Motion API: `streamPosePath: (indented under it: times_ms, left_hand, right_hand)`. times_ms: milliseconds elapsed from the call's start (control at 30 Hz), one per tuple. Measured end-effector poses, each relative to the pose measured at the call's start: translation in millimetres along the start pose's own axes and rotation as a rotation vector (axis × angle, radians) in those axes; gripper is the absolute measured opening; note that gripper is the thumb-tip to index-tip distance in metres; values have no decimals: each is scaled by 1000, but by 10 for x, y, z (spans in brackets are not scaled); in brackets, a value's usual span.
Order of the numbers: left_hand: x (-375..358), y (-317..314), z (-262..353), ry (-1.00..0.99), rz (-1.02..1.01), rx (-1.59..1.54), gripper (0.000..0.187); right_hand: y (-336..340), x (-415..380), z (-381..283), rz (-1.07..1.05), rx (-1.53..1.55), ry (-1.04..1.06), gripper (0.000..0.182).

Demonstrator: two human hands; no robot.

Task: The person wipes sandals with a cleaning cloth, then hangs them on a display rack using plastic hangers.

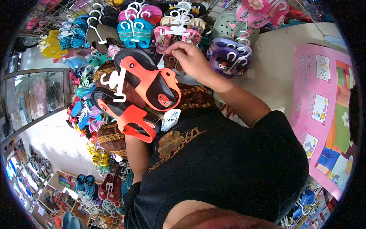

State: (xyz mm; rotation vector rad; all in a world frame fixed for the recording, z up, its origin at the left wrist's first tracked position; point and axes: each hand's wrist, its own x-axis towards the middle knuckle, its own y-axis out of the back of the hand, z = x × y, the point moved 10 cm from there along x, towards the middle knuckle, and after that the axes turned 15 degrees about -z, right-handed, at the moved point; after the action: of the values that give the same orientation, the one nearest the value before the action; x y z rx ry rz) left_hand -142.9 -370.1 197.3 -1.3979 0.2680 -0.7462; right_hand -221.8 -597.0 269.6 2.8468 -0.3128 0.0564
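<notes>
A pair of black sandals with orange straps (133, 118) is held up in front of my chest by my left hand (134, 97), which is mostly hidden behind them. A white plastic hanger (119, 84) joins the two sandals, and a white tag with handwriting (170, 120) hangs beside them. My right hand (187, 61) is raised beyond the upper sandal, its fingers curled and the fingertips close together. Just past those fingertips hang pink children's sandals (164, 40) on a white hanger. What the right fingers hold, if anything, I cannot tell.
Racks of hanging footwear surround me: turquoise sandals (135, 32), purple sandals (230, 57), green clogs (228, 24) and yellow ones (51, 44). A glass display case (38, 93) stands at left. At right is a pink printed sheet (305, 99). Blue and maroon shoes (109, 187) hang at lower left.
</notes>
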Motion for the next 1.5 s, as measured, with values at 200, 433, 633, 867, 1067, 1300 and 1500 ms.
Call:
streamPosePath:
  times_ms: [200,433,633,867,1067,1300,1500]
  left_hand:
    - [107,-17,-79,7,-24,-25,65]
    - [199,-57,-46,-46,-67,-69,65]
    - [265,-133,-116,-67,-113,-123,66]
    - [285,-190,-118,-84,-156,-190,67]
    - [269,-216,-64,-90,-142,-168,54]
    - [254,50,-69,-89,-82,-204,39]
    - [249,220,-103,-105,-40,-111,43]
  right_hand:
    - [-319,-119,-695,-154,-243,197,18]
    - [-598,-80,-554,-297,-196,243,19]
    - [-576,48,-583,-379,-261,166,16]
    - [-719,219,-664,-572,-350,250,13]
    - [-839,639,-1152,-489,-428,412,8]
    - [-1628,1064,-1211,-717,-701,579,38]
    - [-2008,1199,-904,-1151,-638,244,36]
